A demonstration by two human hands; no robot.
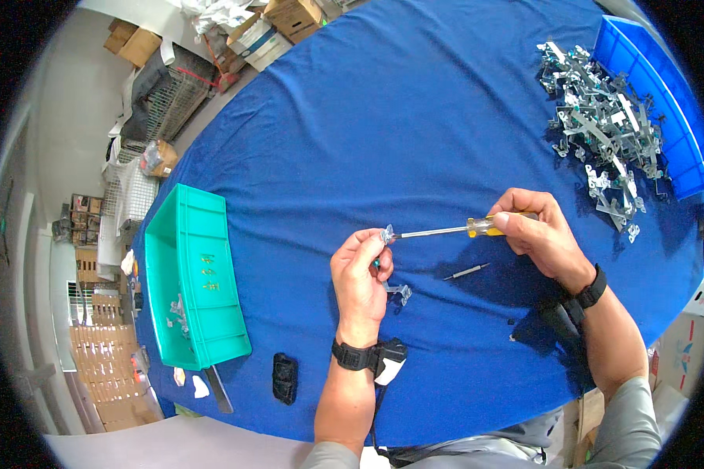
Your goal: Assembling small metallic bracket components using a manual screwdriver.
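My left hand (360, 273) pinches a small silver metal bracket (388, 234) between thumb and fingers. Part of the bracket is hidden behind the fingers. From the right, my right hand (533, 233) grips the yellow handle of a screwdriver (438, 231), its shaft lying level. The screwdriver's tip meets the bracket at my left fingertips. Just below the left fingers, another metal bracket (400, 292) shows on the blue cloth. A thin double-pointed metal tool (467, 272) rests on the cloth between the hands.
At the left stands a green bin (231, 313) with a few metal pieces inside. A black case-like object (285, 378) lies near the front edge. At the far right, a heap of metal brackets (606, 125) spreads beside a blue bin (657, 102). Blue cloth (352, 141) covers the table.
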